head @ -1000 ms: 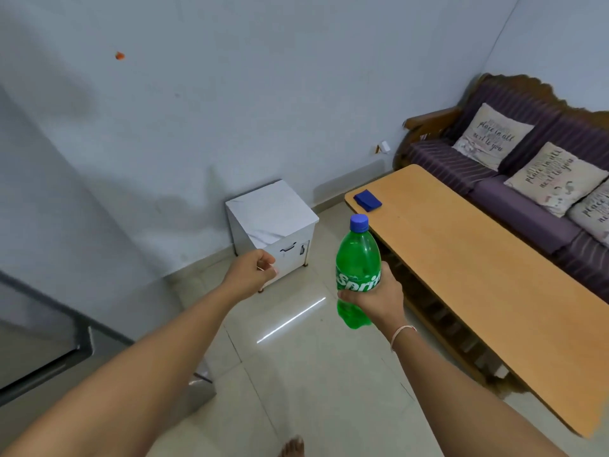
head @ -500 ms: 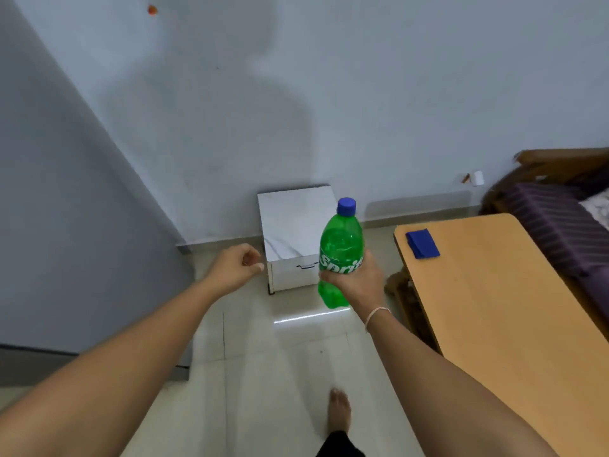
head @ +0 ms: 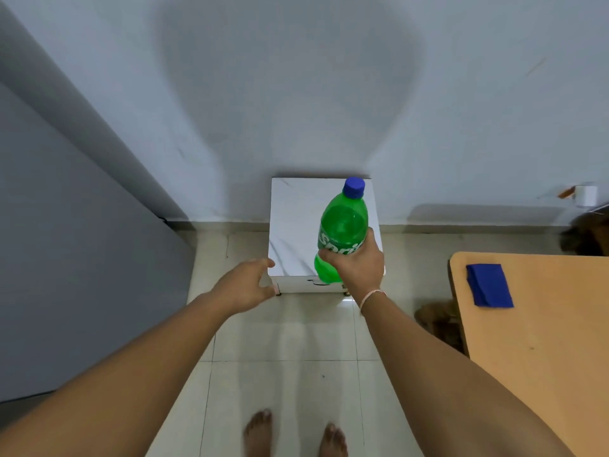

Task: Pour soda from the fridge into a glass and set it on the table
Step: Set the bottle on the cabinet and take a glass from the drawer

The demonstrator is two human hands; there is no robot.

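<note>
1. We are looking down at a tiled floor [head: 290, 331] in front of a pale wall, with our bare feet [head: 258, 430] showing at the bottom edge.
2. Our right hand [head: 357, 265] is gripping a green Sprite bottle [head: 342, 230] around its label, fingers and thumb curled round it.
3. The bottle is standing nearly upright in the air, its blue cap [head: 353, 187] on and tipping slightly away from us, above a small white cabinet [head: 293, 225].
4. Our left hand [head: 245, 286] is reaching toward the cabinet's near left corner, fingers loosely bent and holding nothing; we cannot tell whether the fingertips are touching the edge.
5. The cabinet is sitting against the wall, between a grey panel [head: 66, 258] on the left and a wooden desk [head: 543, 341] on the right.
6. A folded blue cloth [head: 489, 285] is lying on the desk near its far corner, well apart from the bottle.
7. A thin band [head: 370, 296] is circling our right wrist.
</note>
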